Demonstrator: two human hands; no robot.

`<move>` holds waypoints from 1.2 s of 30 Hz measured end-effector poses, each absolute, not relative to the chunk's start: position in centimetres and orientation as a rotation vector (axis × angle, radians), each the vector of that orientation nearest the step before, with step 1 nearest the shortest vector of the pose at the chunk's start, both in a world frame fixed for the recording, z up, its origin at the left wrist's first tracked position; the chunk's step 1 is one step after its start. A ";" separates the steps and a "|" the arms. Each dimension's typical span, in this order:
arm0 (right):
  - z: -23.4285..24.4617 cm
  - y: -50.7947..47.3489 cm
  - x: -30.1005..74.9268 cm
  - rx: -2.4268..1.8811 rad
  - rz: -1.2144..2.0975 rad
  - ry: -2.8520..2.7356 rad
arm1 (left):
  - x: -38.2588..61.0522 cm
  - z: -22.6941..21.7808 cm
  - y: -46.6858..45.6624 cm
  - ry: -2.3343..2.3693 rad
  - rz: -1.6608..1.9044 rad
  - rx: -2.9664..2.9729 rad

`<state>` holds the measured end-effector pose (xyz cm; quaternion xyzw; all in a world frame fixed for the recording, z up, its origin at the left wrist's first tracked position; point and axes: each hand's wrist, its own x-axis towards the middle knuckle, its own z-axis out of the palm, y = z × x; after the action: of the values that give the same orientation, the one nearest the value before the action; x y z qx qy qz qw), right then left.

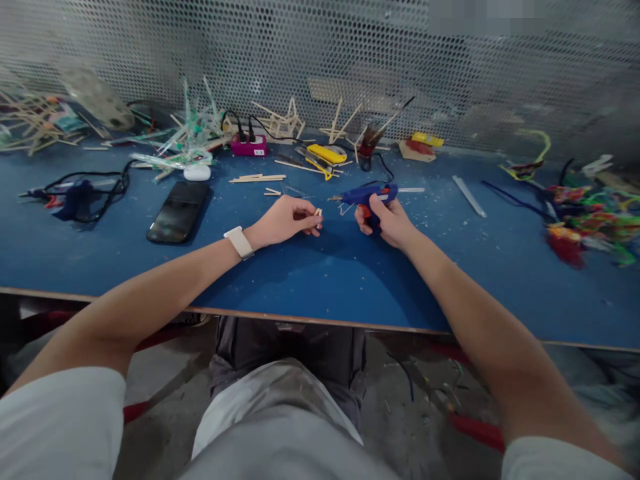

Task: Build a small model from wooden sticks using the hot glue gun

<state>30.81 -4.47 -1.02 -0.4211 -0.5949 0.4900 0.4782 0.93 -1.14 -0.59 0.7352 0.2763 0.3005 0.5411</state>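
In my right hand [387, 220] is a blue hot glue gun [367, 194], my fingers wrapped round its handle near the orange trigger. A clear glue stick [412, 190] pokes out of its back end, and its nozzle points left. My left hand [290, 220] pinches a small piece of wooden stick [319, 213] between thumb and fingers. A gap separates the nozzle from that piece. Thin strings of glue hang under the nozzle. Just behind my left hand lie short wooden sticks [272, 192] and longer wooden sticks [257, 178].
A black phone [179, 212] and a second glue gun [75, 199] lie to the left. Behind are a purple power adapter [249, 145], a yellow utility knife [326, 155] and stick frames [283, 123]. Tangled coloured wires [590, 220] and a loose glue stick [469, 196] are on the right.
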 end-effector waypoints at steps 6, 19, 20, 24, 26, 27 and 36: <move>-1.2 -4.4 30.8 -1.056 1.147 -1.597 | 0.9 -0.4 -1.1 0.672 0.708 1.789; -1.0 -4.5 30.7 -1.082 1.158 -1.618 | 0.9 -0.4 -1.3 0.670 0.696 1.828; -0.9 -4.5 30.7 -1.082 1.169 -1.611 | 0.9 -0.4 -1.3 0.673 0.694 1.833; -0.9 -4.5 30.7 -1.084 1.194 -1.614 | 0.9 -0.5 -1.2 0.676 0.685 1.833; -0.9 -4.5 30.7 -1.084 1.187 -1.630 | 0.8 -0.4 -1.2 0.676 0.680 1.826; -0.9 -4.4 30.8 -1.081 1.181 -1.640 | 0.8 -0.4 -1.2 0.676 0.679 1.826; -1.0 -4.5 30.8 -1.085 1.172 -1.634 | 0.8 -0.2 -1.4 0.672 0.683 1.836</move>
<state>30.75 -4.46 -1.03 -0.4320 -0.6505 0.4667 0.4153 0.81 -1.38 -0.22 0.7626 0.2789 0.2837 0.5100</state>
